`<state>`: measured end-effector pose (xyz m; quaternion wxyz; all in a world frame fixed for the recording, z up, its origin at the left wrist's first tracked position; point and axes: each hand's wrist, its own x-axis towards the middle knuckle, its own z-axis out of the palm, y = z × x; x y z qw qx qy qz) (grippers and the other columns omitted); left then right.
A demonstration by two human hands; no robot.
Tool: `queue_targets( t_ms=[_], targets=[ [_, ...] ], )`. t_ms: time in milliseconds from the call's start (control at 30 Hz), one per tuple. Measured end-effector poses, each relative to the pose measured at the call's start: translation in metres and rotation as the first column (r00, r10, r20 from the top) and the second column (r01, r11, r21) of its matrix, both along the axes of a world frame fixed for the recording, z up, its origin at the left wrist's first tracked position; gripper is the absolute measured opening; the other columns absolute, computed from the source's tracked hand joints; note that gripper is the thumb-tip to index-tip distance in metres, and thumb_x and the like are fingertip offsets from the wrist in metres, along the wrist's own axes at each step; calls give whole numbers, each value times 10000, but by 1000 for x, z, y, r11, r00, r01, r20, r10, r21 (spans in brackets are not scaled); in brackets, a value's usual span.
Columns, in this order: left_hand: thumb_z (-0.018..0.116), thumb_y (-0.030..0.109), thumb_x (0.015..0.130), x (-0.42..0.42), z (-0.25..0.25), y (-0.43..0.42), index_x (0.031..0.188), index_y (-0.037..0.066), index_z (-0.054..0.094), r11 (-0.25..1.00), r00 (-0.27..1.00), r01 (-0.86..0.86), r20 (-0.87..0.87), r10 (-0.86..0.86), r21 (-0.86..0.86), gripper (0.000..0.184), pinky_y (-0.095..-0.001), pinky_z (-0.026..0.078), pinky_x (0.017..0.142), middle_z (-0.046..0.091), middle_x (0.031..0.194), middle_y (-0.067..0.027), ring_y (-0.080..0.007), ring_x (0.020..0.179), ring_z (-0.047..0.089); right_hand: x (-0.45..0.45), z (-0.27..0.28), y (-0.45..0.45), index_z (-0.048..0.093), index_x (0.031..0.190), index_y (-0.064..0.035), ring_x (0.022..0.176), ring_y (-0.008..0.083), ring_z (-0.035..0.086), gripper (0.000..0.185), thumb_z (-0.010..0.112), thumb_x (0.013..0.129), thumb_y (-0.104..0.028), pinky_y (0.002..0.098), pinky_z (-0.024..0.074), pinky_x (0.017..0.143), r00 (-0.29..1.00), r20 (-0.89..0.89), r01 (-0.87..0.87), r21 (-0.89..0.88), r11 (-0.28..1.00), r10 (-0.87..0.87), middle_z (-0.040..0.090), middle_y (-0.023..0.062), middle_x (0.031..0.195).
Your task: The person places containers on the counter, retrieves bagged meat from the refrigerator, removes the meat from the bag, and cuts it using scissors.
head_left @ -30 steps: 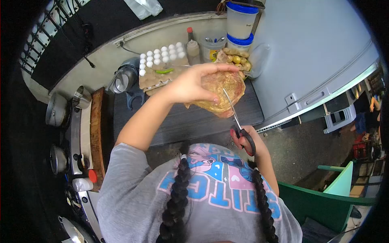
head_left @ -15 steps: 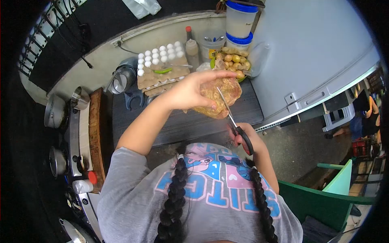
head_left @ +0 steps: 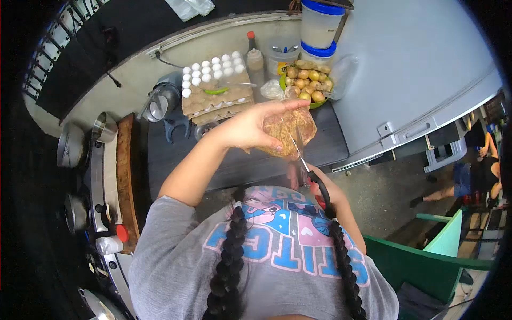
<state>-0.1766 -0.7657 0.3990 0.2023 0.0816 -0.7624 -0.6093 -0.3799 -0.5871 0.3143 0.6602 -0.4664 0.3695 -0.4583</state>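
Observation:
In my left hand (head_left: 256, 127) is a flat, yellow-brown mottled slab (head_left: 285, 132) that looks like seasoned meat; I cannot tell if a clear bag wraps it. Thumb and fingers grip it from its left side, above the dark table. My right hand (head_left: 326, 188) is closed round the black and red handles of a pair of scissors (head_left: 319, 185). Their blades are spread and point up over the right part of the slab, at its near edge. The exact contact of the blade tips is hard to make out.
Past the slab stand egg trays (head_left: 217, 88) with a green chili (head_left: 216, 91) on top and a bowl of onions (head_left: 309, 85). Blue-lidded tubs (head_left: 320, 26) are stacked behind. A refrigerator (head_left: 410, 69) borders the right. Pots (head_left: 72, 146) line the left. Another person (head_left: 474, 178) is far right.
The scissor blades have opened wider and the handles have tilted slightly. My right hand has moved a little nearer my body. The slab has barely shifted; the far person has moved.

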Motion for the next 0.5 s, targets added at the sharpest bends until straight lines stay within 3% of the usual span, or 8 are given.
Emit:
queue_targets(
  t_ms=[167, 267, 333, 367, 400, 433, 467, 500],
  targets=[
    [891, 153, 658, 16, -12, -2, 1513, 35, 368, 995, 994, -75, -78, 70, -62, 1009, -351, 337, 1148, 445, 1512, -106, -193, 1368, 431, -6, -18, -15, 586, 1100, -45, 777, 83, 540, 764, 812, 687, -646, 233, 449, 659, 992, -96, -74, 38, 996, 78, 565, -19, 906],
    [894, 164, 651, 33, -7, 3, 1528, 54, 343, 994, 993, -108, -36, 109, 26, 1041, -359, 348, 1142, 477, 1489, -103, -199, 1346, 458, 2, -27, -23, 574, 768, -61, 501, 59, 430, 365, 797, 828, -344, 244, 335, 442, 975, -218, -31, 61, 998, 44, 475, -48, 607],
    [891, 148, 639, 51, -11, -3, 1541, 66, 316, 987, 992, -126, -25, 124, -103, 1073, -365, 358, 1136, 515, 1451, -99, -201, 1328, 475, 9, -17, -36, 566, 770, -62, 510, 63, 432, 335, 808, 807, -290, 262, 306, 444, 971, -211, -99, 78, 992, 114, 464, -45, 606],
    [885, 133, 631, 60, -17, -3, 1544, 70, 310, 995, 995, -96, -12, 97, 32, 1081, -371, 349, 1144, 512, 1452, -104, -200, 1328, 476, 30, 2, -33, 562, 764, -55, 502, 71, 414, 369, 794, 814, -338, 271, 273, 439, 962, -272, 26, 3, 1000, -24, 456, -49, 605],
    [883, 127, 629, 67, -32, -4, 1544, 75, 311, 994, 984, -106, -146, 104, -7, 1081, -371, 334, 1153, 501, 1463, -105, -197, 1333, 468, 15, -25, -45, 551, 786, -60, 561, 91, 415, 515, 708, 821, -549, 252, 280, 502, 917, -348, -201, 24, 979, 197, 448, -30, 639],
    [890, 101, 623, 76, -41, -3, 1547, 91, 311, 990, 985, -131, -116, 125, -45, 1090, -370, 325, 1159, 490, 1473, -105, -194, 1345, 450, 29, -28, -43, 550, 872, -52, 604, 88, 435, 618, 699, 800, -648, 245, 293, 527, 962, -220, -138, 110, 984, 159, 486, -9, 714],
    [889, 64, 619, 81, -43, 13, 1544, 99, 321, 938, 991, -59, -90, 95, 340, 1086, -361, 320, 1159, 494, 1469, -99, -191, 1357, 432, 35, -30, -43, 523, 931, -60, 675, 94, 465, 723, 663, 763, -749, 249, 315, 576, 949, -210, -232, 35, 972, 234, 507, 5, 780],
    [883, 32, 617, 89, -45, 19, 1537, 110, 340, 954, 959, -281, 6, 283, -99, 1071, -349, 334, 1147, 507, 1453, -83, -185, 1346, 443, 43, -44, -42, 491, 912, -76, 721, 109, 465, 749, 592, 773, -805, 267, 335, 624, 980, -96, -147, 249, 957, 175, 497, 13, 820]
  ],
)
